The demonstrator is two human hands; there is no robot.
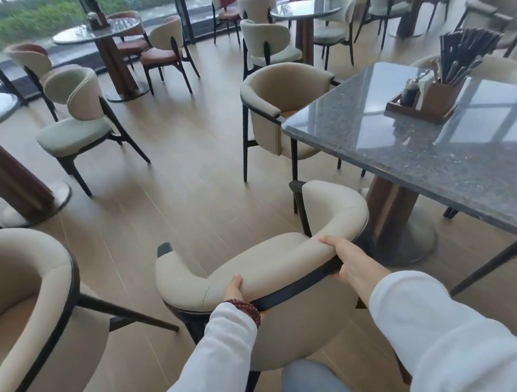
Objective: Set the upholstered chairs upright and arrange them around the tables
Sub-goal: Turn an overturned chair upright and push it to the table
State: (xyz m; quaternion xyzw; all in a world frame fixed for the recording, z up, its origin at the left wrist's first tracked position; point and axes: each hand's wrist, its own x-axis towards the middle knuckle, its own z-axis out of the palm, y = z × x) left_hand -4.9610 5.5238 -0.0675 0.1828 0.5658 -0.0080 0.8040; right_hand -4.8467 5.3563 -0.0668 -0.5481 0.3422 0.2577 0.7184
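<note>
Granite-grey rectangular stone tabletop (426,154) stands just right of an upright beige upholstered tub chair (259,261). Left hand (234,289) and right hand (351,262) each clasp its curved backrest (risk: the armrest may strike the tabletop's edge if swung).

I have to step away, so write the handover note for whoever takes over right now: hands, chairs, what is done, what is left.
Left hand: gripping the padded backrest of the cream chair directly in front, left of centre.
Right hand: gripping the same backrest further right.
That chair looks to be on its legs, beside the grey stone table but not yet tucked under it.
Done: a second cream chair already sits upright at the table's far corner.
Left: slide the held chair in to the table, then deal with the cream chair at the left edge, which appears tilted and away from any table.
</note>
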